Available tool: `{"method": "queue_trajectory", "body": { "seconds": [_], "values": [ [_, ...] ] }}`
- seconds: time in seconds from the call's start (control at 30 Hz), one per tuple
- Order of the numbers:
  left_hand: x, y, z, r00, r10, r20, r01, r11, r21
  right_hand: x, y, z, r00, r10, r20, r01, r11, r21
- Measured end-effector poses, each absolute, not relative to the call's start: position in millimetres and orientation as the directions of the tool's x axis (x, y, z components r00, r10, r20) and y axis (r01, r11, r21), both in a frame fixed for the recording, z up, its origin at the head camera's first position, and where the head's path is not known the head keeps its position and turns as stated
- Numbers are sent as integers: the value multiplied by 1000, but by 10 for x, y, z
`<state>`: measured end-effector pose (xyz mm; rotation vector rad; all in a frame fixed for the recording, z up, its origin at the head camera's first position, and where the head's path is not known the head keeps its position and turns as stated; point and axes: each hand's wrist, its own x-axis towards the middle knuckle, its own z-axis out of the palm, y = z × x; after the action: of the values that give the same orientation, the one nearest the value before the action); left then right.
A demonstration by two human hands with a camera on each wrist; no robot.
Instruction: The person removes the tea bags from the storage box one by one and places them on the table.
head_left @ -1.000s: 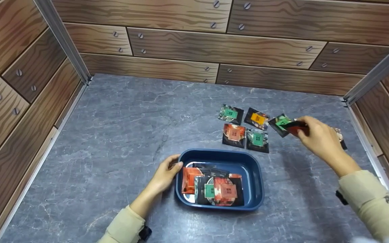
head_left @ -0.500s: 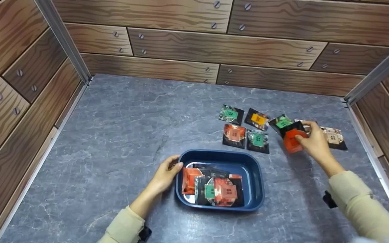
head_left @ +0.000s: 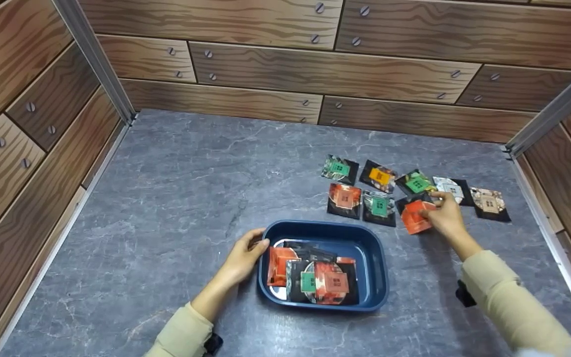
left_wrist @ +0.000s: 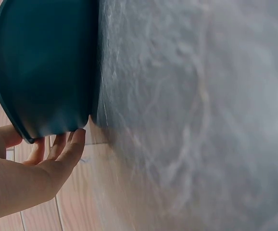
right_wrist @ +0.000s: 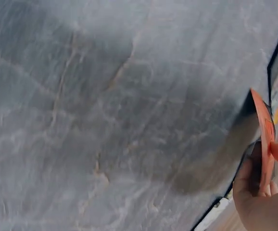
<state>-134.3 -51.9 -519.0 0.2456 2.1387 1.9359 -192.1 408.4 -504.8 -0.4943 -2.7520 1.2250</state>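
My left hand (head_left: 240, 259) holds the left end of a dark blue plastic tub (head_left: 377, 270), thumb over the rim. In the left wrist view, its fingers (left_wrist: 66, 153) lie along the tub's outer wall. Inside the tub are several flat sachets, among them a red one (head_left: 278, 267) and one with a pink label (head_left: 335, 282). Between thumb and fingers, my right hand (head_left: 446, 217) pinches a red-and-black sachet (head_left: 413, 223), tilted in the right wrist view with its lower edge close to the table. A sachet with a green label (head_left: 379, 206) lies just left of it.
Several more sachets lie flat on the grey marbled table (head_left: 176, 198): a green-labelled one (head_left: 341, 168), an orange-labelled one (head_left: 379, 175), a red one (head_left: 344, 198), a white one (head_left: 450, 188) and a beige one (head_left: 489, 203). Wood-patterned walls (head_left: 285, 69) enclose the table.
My right hand has brought the red-and-black sachet left and toward me, lowering it beside the front row; the white sachet behind it now shows. My left hand and the tub have stayed put.
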Motion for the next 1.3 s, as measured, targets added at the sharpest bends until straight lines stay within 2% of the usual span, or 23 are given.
{"method": "queue_trajectory", "body": {
  "seconds": [0.37, 0.73, 1.1, 1.3],
  "values": [
    [-1353, -522, -5206, -956, 280, -85, -50, 128, 991, -1898, 3977, -5194, -919, 395, -17, 312, 698, -644],
    [-1349, -524, -5215, -957, 282, -70, -38, 118, 992, -1890, 3964, -5196, -916, 402, -12, 325, 723, -610],
    [-1356, -527, -5221, -957, 287, -49, -21, 101, 995, -1880, 3940, -5182, -945, 323, 39, 254, 807, -532],
    [-1356, -526, -5210, -955, 286, -75, -46, 107, 993, -1881, 3864, -5079, -952, 293, 88, 201, 815, -544]
  ]
}}
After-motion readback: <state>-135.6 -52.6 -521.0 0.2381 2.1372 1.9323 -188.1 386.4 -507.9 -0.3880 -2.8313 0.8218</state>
